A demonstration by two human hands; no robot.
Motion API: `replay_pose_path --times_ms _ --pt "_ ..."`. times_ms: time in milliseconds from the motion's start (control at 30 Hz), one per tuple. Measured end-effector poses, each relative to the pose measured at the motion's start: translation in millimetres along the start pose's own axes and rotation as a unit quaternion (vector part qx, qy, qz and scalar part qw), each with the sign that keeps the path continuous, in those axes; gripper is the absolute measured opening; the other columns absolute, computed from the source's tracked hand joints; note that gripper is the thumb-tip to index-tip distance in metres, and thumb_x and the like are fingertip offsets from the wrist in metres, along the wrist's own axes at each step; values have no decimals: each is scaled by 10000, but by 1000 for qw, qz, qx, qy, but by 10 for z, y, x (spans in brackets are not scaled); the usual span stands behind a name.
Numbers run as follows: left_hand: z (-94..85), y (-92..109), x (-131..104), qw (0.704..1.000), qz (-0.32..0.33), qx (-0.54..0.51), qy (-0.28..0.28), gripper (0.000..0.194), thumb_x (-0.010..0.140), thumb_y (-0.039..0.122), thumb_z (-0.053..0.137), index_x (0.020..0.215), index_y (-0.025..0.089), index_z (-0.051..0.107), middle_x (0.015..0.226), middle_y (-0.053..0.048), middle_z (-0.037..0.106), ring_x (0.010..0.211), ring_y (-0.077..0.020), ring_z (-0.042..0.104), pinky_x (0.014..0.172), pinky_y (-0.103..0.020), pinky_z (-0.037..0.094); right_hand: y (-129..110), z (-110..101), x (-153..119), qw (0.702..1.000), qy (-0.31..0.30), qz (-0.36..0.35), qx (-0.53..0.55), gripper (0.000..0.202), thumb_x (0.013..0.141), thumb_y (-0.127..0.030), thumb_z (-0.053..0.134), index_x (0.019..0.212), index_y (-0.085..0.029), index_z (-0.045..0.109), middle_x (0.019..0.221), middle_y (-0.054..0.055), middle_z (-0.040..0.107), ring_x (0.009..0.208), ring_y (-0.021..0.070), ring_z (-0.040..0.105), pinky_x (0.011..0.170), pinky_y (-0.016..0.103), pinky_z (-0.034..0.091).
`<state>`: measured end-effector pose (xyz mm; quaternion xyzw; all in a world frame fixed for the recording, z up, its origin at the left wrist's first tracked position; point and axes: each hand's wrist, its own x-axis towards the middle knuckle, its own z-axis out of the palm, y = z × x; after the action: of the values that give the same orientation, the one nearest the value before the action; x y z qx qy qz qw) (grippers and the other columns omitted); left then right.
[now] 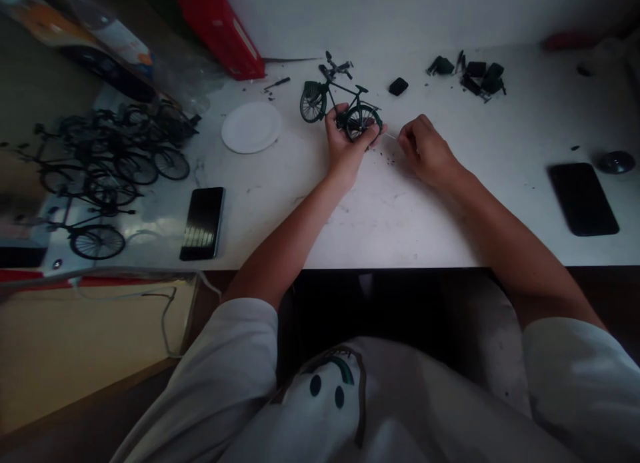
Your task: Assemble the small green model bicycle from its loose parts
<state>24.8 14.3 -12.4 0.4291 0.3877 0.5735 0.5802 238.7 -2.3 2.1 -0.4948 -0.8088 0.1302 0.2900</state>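
Note:
A dark green model bicycle (pixel 345 93) is gripped by my left hand (pixel 347 140), whose thumb and fingers close around its rear wheel. The bicycle's front wheel and handlebars point to the upper left. Just right of the rear wheel, my right hand (pixel 425 146) is closed in a pinch on a thin, pale, rod-like tool (pixel 391 136), its tip pointing at the wheel. Most of that tool is hidden in the fingers, so its kind is unclear. Tiny dark bits (pixel 391 160) lie on the table below the hands.
Several model bicycles (pixel 97 242) crowd the left side. A white plate (pixel 251 127), a phone (pixel 202 223) and a red box (pixel 235 43) are nearer. Dark green parts (pixel 483 80) and a small black piece (pixel 399 86) lie behind; a black phone-like slab (pixel 584 199) and mouse (pixel 617 162) sit right.

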Motion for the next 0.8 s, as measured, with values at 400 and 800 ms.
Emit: replay_pose_path --times_ms 400,800 --pt "42 -68 20 998 51 -3 26 956 951 576 937 1695 530 339 1325 32 820 1597 -255 617 1358 -519 564 42 92 25 990 42 -21 132 638 1102 -887 386 1097 -310 658 1098 134 669 996 332 636 1015 609 603" --pt "40 -124 100 997 57 -41 26 1180 895 256 1017 1728 489 213 1321 -26 804 1375 -236 795 1288 -475 629 59 130 21 992 38 4 120 688 1098 -915 344 1107 -297 644 1120 137 681 1004 321 647 1019 568 616"
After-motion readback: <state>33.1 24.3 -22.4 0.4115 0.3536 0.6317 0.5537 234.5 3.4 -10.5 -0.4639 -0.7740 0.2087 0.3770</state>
